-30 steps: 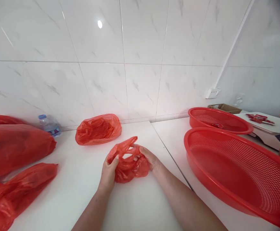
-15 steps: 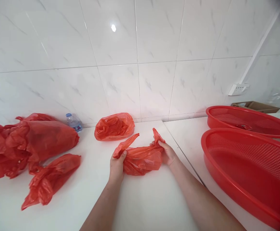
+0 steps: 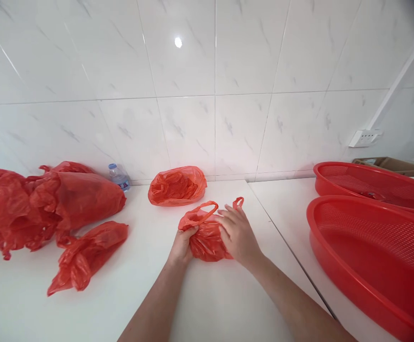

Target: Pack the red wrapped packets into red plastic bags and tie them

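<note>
On the white table (image 3: pixel 242 304), a red bag (image 3: pixel 209 242) sits with its longer side running left to right. The left hand (image 3: pixel 182 244) pinches its left end, thumb bent over the plastic. The right hand (image 3: pixel 240 237), nearer the upright right handle (image 3: pixel 241 201), spreads its fingers loosely over the bag's right side, handle just beyond them; whether they touch plastic, I cannot tell.

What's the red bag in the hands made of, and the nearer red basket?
The bag: probably thin, shiny plastic, since it's creased and partly see-through.

The basket: likely stiff, slightly glossy plastic, with a firm curved rim and neat rows of holes.
</note>
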### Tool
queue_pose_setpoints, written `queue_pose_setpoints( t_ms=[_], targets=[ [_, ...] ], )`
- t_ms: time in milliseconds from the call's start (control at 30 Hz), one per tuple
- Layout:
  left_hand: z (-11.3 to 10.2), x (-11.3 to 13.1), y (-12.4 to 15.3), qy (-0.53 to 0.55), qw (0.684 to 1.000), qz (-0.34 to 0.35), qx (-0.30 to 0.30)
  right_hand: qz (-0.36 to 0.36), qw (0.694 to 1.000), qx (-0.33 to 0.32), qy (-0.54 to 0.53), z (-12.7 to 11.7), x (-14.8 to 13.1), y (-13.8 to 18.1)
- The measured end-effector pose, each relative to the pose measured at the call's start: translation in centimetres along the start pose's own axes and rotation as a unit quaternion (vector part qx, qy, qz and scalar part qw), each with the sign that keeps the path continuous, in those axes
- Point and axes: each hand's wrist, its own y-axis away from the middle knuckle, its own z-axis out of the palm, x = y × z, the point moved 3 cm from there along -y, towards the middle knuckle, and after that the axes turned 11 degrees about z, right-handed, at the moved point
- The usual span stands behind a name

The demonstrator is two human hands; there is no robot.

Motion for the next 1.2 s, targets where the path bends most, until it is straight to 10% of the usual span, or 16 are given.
queue_pose_setpoints(
  t_ms=[400,667,833,933,1067,1200],
  targets=[
    [-0.4,0.7,0.4,0.058,0.997,-0.021,0.050,-0.120,0.982,-0.076,0.122,2.2,-2.5,5.8],
    [-2.4,2.3,-0.5,-0.034,0.995,0.041,0.086,0.056,0.988,-0.128,0.059,2.8,0.1,5.3],
    [1.1,6.7,2.8,-0.263,0.899,0.285,0.204,0.141,0.977,-0.152,0.053,3.5,1.5,4.7],
    [6.1,8.1,5.6,-0.393,0.829,0.387,0.097,0.163,0.967,-0.187,0.063,3.7,1.3,4.8],
    [8.9,4.7,5.8,-0.466,0.843,0.145,-0.229,0.169,0.957,-0.217,0.096,3.8,1.1,5.1],
    [6.0,3.4,3.9,-0.538,0.801,0.154,-0.210,0.162,0.963,-0.180,0.117,3.1,1.8,4.9]
  ],
)
